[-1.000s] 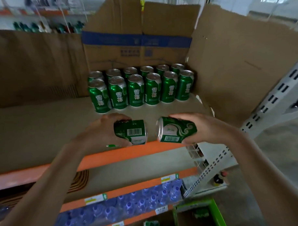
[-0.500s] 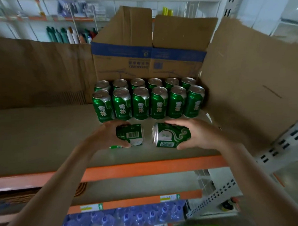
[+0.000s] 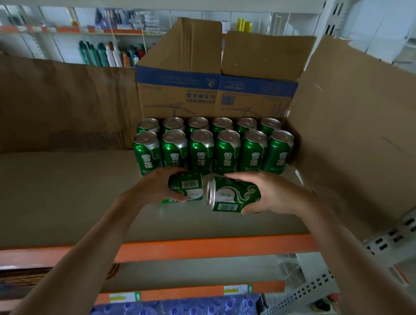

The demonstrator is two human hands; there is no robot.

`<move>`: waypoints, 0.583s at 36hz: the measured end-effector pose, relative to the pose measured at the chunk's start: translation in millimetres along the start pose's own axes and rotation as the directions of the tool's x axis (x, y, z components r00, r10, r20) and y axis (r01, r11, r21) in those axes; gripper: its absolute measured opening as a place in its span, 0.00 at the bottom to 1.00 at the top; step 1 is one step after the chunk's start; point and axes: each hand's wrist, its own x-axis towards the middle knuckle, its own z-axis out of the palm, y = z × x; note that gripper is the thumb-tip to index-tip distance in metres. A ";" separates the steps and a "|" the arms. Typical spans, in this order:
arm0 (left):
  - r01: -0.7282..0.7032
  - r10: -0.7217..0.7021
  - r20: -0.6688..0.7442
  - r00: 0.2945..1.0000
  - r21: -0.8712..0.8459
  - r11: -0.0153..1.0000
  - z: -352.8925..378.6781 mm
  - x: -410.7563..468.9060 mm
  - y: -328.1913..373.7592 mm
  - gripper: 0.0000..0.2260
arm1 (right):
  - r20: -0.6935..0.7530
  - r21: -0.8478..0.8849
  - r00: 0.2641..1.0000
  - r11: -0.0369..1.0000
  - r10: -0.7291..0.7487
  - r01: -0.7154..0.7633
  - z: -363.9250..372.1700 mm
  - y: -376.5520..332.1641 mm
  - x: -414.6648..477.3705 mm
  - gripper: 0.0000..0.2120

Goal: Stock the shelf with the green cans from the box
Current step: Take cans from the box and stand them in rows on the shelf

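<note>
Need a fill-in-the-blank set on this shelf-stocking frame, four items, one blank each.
1. The upright cans on the shelf stand in ____ rows of six.
2. The right-hand can, gripped by the right hand, points its silver top toward the ____ hand.
3. The left-hand can, gripped by the left hand, shows a black-and-white ____.
4. The cardboard box behind the rows bears a ____ band.
Missing words: two; left; barcode; blue.

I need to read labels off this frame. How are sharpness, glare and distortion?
Head view: small print on the left can and right can is too soft to read; glare streaks the standing cans; the wide-angle lens tilts the upright; back shelves are washed out, blurred.
</note>
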 end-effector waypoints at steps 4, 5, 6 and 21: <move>-0.100 0.112 -0.122 0.986 0.102 0.990 -2.9 -8.8 10.9 0.40 | -0.014 0.003 1.000 1.000 -0.001 0.001 -0.8 -4.6 -0.1 0.39; -0.138 0.150 -0.141 0.979 0.093 0.986 -4.5 -12.7 15.8 0.42 | -0.019 0.000 1.000 1.000 -0.001 0.001 -1.2 -5.3 -0.8 0.39; -0.170 0.175 -0.147 0.974 0.048 0.984 -6.6 -17.9 22.4 0.43 | -0.022 -0.003 1.000 1.000 -0.002 0.002 -1.7 -6.3 -1.6 0.39; 0.011 0.066 0.079 0.995 -0.720 0.694 17.8 -55.8 81.4 0.31 | -0.059 -0.043 0.991 0.992 -0.119 0.117 -1.6 -36.7 -4.6 0.38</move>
